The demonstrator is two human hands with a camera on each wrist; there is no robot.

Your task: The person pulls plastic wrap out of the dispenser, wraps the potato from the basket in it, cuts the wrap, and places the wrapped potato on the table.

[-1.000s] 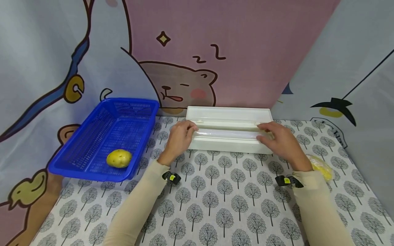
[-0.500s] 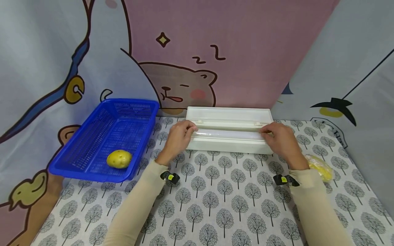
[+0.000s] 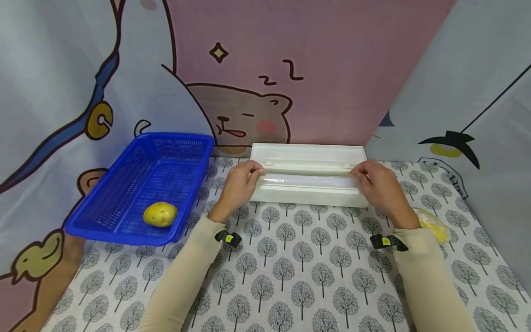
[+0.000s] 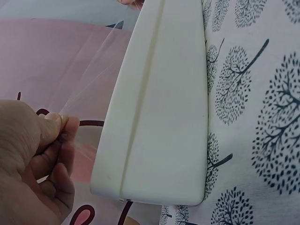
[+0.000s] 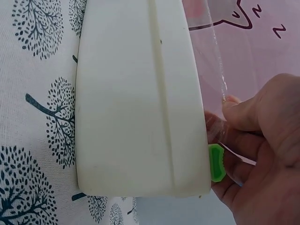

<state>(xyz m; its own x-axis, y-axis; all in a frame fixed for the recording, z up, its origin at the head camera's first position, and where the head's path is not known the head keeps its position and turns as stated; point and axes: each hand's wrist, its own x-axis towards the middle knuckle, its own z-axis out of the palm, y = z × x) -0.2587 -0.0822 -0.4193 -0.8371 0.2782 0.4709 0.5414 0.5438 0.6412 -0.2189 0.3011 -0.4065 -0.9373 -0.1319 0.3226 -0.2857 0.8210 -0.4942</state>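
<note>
A white cling film dispenser (image 3: 311,197) stands near the back of the table with its lid (image 3: 307,151) raised. Clear cling film (image 3: 307,180) spans its opening. My left hand (image 3: 237,186) pinches the film at the left end; in the left wrist view, thin creased film (image 4: 86,84) runs from its thumb and fingers. At the other end, my right hand (image 3: 380,191) pinches the film's edge (image 5: 221,70) between thumb and fingers. A small green plastic piece (image 5: 216,163) shows beside the dispenser's end in the right wrist view, close to the right fingers.
To the left is a blue plastic basket (image 3: 138,184) with a yellow potato (image 3: 160,214) in it. A yellow item in clear wrapping (image 3: 433,226) lies beyond the right wrist. A cartoon-printed curtain (image 3: 323,69) hangs right behind the dispenser.
My right thumb and fingers, parted one second ago, have come together on the film at the right end. The left hand keeps its pinch and has hardly moved.
</note>
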